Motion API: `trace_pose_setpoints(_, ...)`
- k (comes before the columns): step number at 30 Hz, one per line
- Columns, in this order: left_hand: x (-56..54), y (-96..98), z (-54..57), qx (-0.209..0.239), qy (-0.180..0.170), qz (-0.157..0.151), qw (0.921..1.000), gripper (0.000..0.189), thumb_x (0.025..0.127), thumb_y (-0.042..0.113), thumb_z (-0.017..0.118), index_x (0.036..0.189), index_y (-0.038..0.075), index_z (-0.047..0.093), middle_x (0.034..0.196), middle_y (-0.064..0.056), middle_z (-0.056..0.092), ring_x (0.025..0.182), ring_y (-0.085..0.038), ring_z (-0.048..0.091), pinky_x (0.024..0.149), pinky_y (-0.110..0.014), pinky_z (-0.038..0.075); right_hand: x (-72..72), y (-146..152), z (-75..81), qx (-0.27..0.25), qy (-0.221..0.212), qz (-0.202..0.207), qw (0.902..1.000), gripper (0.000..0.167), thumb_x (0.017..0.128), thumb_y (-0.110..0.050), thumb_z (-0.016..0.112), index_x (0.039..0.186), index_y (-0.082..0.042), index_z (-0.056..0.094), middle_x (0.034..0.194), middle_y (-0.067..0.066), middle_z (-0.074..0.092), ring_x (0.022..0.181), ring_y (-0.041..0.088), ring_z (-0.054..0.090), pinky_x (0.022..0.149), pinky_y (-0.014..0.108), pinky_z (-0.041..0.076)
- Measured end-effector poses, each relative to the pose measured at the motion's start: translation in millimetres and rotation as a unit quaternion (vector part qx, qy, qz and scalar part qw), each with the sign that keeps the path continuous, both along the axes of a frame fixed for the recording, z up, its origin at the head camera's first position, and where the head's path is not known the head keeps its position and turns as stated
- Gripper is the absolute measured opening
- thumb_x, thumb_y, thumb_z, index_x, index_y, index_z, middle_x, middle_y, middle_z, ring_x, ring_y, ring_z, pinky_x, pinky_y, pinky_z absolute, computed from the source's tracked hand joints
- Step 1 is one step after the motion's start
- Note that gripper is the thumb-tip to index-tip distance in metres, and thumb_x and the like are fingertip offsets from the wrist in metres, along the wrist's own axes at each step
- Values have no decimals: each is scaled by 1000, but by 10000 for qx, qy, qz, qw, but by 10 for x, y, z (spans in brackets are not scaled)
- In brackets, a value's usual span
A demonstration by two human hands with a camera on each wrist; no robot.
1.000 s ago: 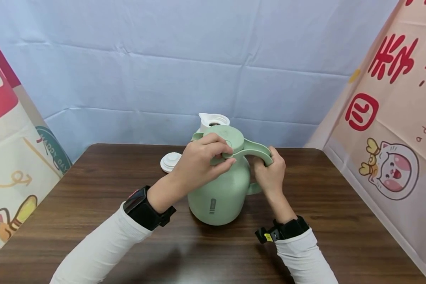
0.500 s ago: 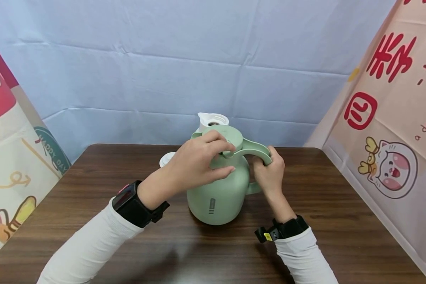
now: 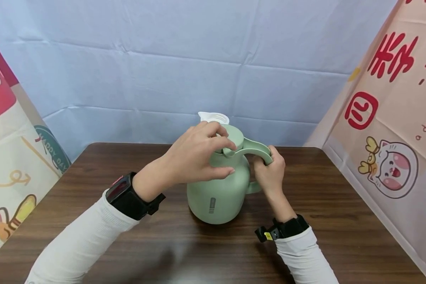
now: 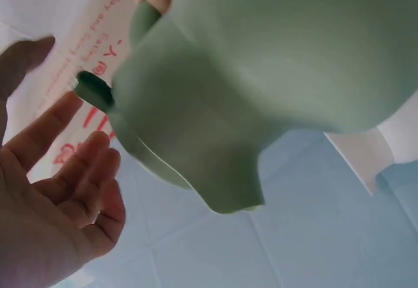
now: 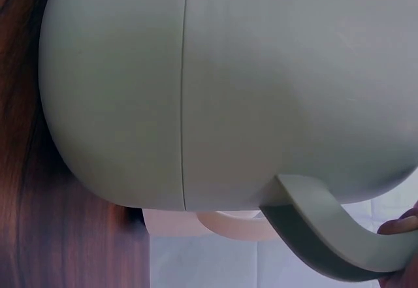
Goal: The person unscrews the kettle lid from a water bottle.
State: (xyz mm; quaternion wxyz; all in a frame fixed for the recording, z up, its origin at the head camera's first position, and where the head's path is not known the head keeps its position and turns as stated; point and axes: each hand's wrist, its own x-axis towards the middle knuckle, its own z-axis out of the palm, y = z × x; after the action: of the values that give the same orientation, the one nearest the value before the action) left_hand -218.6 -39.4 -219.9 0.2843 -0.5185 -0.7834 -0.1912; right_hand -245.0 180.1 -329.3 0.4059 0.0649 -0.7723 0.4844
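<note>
A pale green thermos jug [image 3: 218, 197] stands upright on the wooden table, its round lid [image 3: 235, 136] seated on top. My right hand [image 3: 271, 173] grips the upper part of the jug's handle [image 5: 320, 226], fingers curled round it. At the lid's left side is my left hand [image 3: 195, 154], thumb and index finger spread apart with nothing between them. In the left wrist view, the index fingertip is right at a small green tab [image 4: 95, 89] on the lid, and the other fingers are loosely bent. The jug's spout [image 4: 238, 187] faces away from the right hand.
Directly behind the green jug stands a white vessel [image 3: 213, 116] with a pouring lip, mostly hidden. Wooden tabletop [image 3: 333, 221] extends on both sides. A pale blue cloth [image 3: 156, 71] hangs at the back, with printed cloths [image 3: 387, 130] at the sides.
My left thumb has come away from the index finger, and the hand has shifted slightly left. It now hides the white lid on the table. My right hand keeps its grip.
</note>
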Motion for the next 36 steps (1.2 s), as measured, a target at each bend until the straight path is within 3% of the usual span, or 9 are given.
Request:
trace_pose_setpoints(3, -64, -3, 15, -260, -104, 139, 9995, 38, 71, 40, 76, 100, 16, 70, 108, -9, 54, 89, -24, 48, 69, -39, 39, 2, 0, 1, -7, -31, -19, 10000, 25, 72, 5, 50, 61, -9, 33, 50, 1, 27, 42, 13, 23, 44, 28, 23)
trace_pose_setpoints(6, -111, -5, 38, -548, -551, 342, 9964, 47, 71, 47, 74, 108, 20, 68, 119, -11, 50, 100, -27, 47, 74, -44, 39, 7, -3, 4, -41, -73, -25, 10000, 25, 71, 5, 50, 60, -10, 32, 50, 1, 27, 43, 12, 24, 44, 28, 23)
trace_pose_setpoints(11, -186, 17, 87, -939, -1340, 668, 9843, 60, 71, 57, 69, 122, 26, 60, 132, -9, 41, 114, -28, 42, 82, -49, 37, 9, -4, 11, -76, -140, -9, 9999, 25, 72, 7, 50, 60, -7, 32, 50, 0, 26, 43, 10, 21, 45, 27, 22)
trace_pose_setpoints(16, -261, 57, 122, -1228, -1568, 910, 9757, 64, 71, 64, 64, 126, 32, 55, 135, -8, 38, 118, -29, 40, 83, -48, 37, 7, 2, 12, -72, -173, -2, 9998, 25, 72, 10, 51, 61, -4, 33, 50, -2, 25, 42, 3, 20, 44, 26, 22)
trace_pose_setpoints(24, -408, 103, 141, -1320, -2211, 1102, 9600, 81, 70, 67, 62, 139, 31, 42, 136, -5, 39, 117, -22, 41, 86, -47, 37, -7, 15, -7, -49, -121, 39, 9999, 28, 73, 8, 50, 60, -9, 32, 49, 0, 27, 40, 12, 23, 43, 28, 24)
trace_pose_setpoints(31, -476, 162, 151, -1616, -2207, 1322, 9527, 89, 67, 70, 61, 143, 30, 36, 136, -4, 41, 118, -20, 41, 87, -45, 35, -8, 14, -9, 9, -49, 77, 10000, 27, 74, 7, 50, 61, -10, 32, 49, 2, 27, 40, 13, 22, 43, 29, 23)
trace_pose_setpoints(36, -495, 218, 169, -1740, -2184, 1313, 9512, 85, 66, 70, 62, 139, 31, 42, 130, -3, 44, 115, -23, 41, 84, -41, 38, -3, 13, -12, 41, -41, 130, 9999, 28, 75, 7, 50, 61, -10, 32, 49, 3, 26, 40, 14, 22, 43, 29, 23)
